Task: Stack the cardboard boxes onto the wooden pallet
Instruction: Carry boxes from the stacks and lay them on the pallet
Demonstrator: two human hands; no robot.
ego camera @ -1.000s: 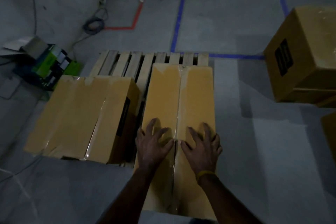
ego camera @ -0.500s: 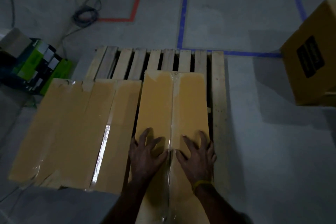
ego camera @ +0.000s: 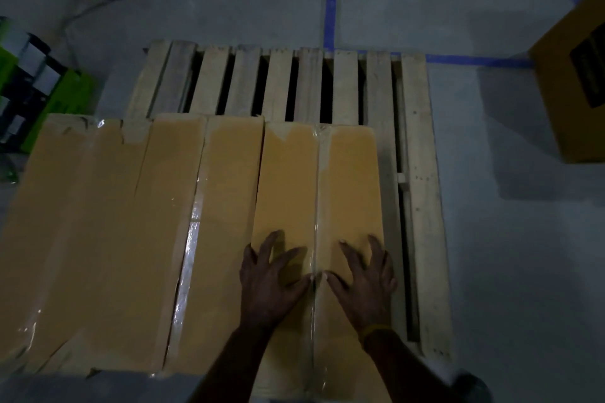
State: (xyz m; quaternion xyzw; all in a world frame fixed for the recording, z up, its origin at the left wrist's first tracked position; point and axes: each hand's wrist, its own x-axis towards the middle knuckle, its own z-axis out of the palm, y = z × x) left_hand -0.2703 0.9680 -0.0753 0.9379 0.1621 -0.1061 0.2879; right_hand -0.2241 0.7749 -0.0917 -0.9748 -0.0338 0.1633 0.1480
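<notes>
Two cardboard boxes lie side by side on the wooden pallet (ego camera: 422, 206), and both your hands rest flat on the right-hand box (ego camera: 317, 193): the left hand (ego camera: 270, 285) and the right hand (ego camera: 368, 283) sit with fingers spread on either side of its taped centre seam, pressing down and gripping nothing. This box touches the wider left-hand box (ego camera: 108, 232), whose left part seems to reach past the pallet's left edge. The risk, as I judge it, is overhang: push sideways any harder and you may shove that neighbour further off the slats, so it tips once more weight goes on top. Flat palms on glossy tape can also slip. Another box (ego camera: 573, 85) waits on the floor well to the right; a green crate (ego camera: 49, 88) stands left of the pallet.
</notes>
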